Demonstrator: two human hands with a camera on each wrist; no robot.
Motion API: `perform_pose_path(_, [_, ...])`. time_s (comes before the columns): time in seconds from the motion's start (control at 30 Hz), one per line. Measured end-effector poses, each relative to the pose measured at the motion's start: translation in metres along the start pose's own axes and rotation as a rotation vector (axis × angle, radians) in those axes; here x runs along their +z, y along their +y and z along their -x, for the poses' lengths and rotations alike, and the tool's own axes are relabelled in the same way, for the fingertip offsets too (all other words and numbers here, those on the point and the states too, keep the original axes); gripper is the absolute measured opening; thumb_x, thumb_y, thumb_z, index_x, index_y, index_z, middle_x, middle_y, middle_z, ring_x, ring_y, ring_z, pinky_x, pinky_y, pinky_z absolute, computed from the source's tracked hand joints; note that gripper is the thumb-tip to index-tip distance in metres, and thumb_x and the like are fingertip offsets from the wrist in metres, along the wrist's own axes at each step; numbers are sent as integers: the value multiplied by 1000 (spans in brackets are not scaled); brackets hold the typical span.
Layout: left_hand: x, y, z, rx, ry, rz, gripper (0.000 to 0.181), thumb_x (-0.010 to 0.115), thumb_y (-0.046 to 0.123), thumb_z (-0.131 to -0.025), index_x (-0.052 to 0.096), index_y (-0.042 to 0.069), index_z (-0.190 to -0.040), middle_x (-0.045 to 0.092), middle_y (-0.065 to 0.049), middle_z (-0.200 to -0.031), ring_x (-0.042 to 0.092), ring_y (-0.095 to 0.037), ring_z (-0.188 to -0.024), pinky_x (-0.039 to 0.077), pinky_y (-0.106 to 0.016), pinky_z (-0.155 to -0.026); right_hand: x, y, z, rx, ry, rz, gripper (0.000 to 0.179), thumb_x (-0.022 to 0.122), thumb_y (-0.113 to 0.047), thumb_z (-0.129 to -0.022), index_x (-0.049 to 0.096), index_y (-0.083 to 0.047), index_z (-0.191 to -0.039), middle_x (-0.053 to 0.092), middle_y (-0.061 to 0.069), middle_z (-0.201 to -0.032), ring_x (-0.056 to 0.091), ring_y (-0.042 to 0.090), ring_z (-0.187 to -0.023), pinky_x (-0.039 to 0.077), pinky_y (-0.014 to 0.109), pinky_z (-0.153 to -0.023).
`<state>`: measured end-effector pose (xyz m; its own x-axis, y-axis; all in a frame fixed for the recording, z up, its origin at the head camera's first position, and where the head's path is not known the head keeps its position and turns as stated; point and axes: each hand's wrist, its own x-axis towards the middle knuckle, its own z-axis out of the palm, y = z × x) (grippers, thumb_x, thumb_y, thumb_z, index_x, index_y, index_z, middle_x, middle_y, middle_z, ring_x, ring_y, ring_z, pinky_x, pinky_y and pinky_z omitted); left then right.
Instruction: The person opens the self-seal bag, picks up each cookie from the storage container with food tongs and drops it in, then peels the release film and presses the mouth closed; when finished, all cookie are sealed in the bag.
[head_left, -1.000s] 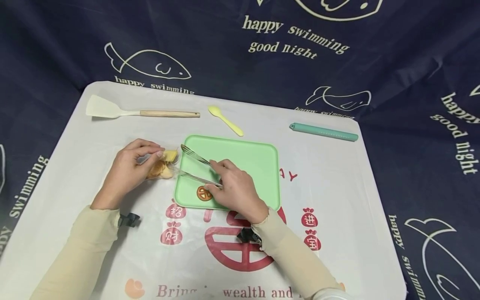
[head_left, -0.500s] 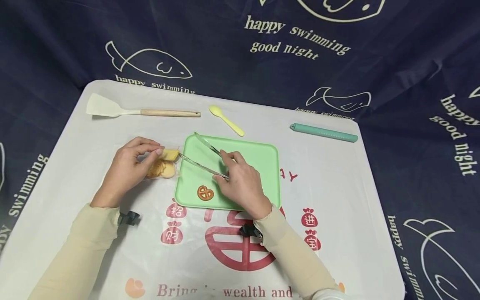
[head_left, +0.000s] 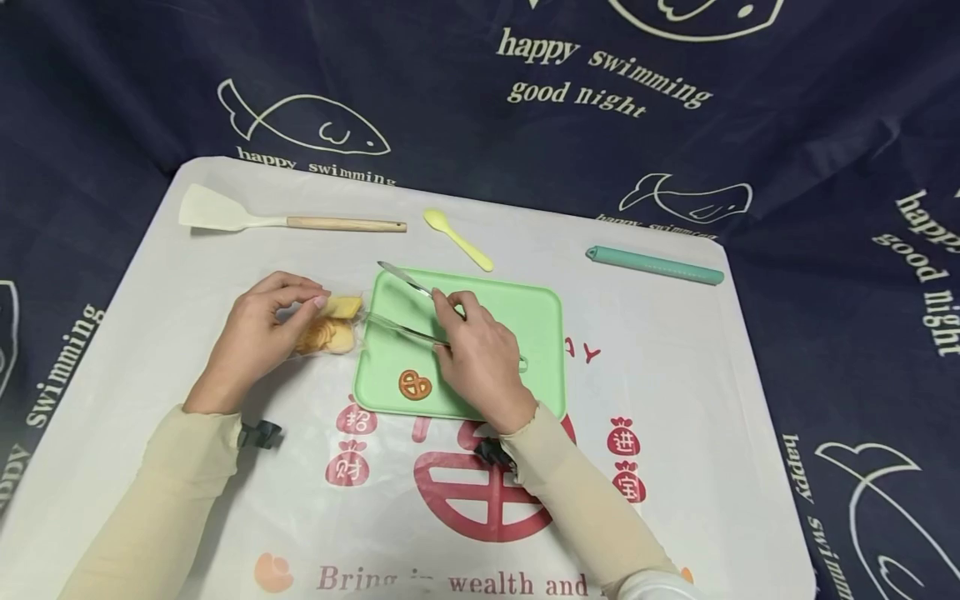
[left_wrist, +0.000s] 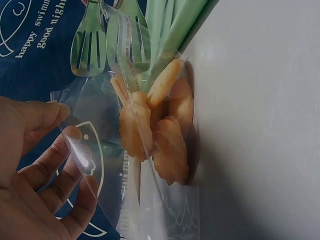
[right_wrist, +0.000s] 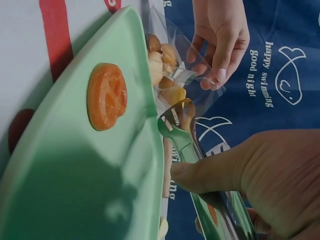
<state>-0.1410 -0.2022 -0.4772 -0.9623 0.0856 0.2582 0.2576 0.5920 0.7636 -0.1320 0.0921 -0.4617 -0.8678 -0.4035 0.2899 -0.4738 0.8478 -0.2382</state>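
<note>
My left hand (head_left: 262, 329) pinches the edge of a clear plastic bag (left_wrist: 182, 215) to the left of the tray. Inside the bag are several golden-brown baked pieces (left_wrist: 172, 155), seen through the film. My right hand (head_left: 483, 358) grips metal tongs (head_left: 408, 330), thumb on one arm and fingers on the other. The tongs' arms are spread with nothing between them, their slotted tips (left_wrist: 87, 55) pointing at the bag from over the tray's left edge. A brown pretzel (head_left: 415, 385) lies on the green tray (head_left: 536, 312), near its front left corner.
Behind the tray lie a white spatula (head_left: 217, 212) with a wooden handle, a small yellow spoon (head_left: 459, 240) and a teal stick-shaped item (head_left: 654, 265). The table (head_left: 675, 375) has a white printed cover. A dark blue cloth (head_left: 480, 100) hangs behind.
The tongs have drawn back rightward from the bag, then shifted slightly, one tip still close to it. The right hand moved with them, uncovering the pretzel. The left hand has stayed at the bag.
</note>
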Motion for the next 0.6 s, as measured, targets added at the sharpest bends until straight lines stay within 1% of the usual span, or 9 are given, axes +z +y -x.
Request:
perform_pose_path(0.2, [1,-1,0,-6,-3,8,19,67,18,-101,78,3,-106,66,-4,-113,60,-24,-108,46,-47,-83,1,-1,0,-6,2,23,77,86,-12,-81,52,-16,-149,54,3,-127,59,22,-81,45,35,-50])
perform_pose_path(0.37, [3,-1,-1,13,0,16,20,67,19,-101,78,3,-106,67,-4,-112,60,-24,-108,45,-44,-83,3,-10,-5,-6,-4,32,79,86,-13,-81,50,-16,-151,52,3,-129,59,22,-82,46,36,-53])
perform_pose_path(0.43, [3,-1,-1,20,4,12,19,67,18,-101,78,3,-106,67,-4,-112,60,-23,-107,45,-40,-82,2,-17,-8,-13,-10,39,79,86,-14,-82,49,-17,-152,52,2,-130,59,22,-83,46,35,-53])
perform_pose_path(0.6, [3,-2,-1,31,16,9,17,69,17,-100,78,4,-105,68,-2,-110,60,-21,-105,42,-26,-83,1,-31,-18,-42,-18,41,80,85,-17,-83,46,-17,-153,51,3,-131,60,21,-86,49,35,-56])
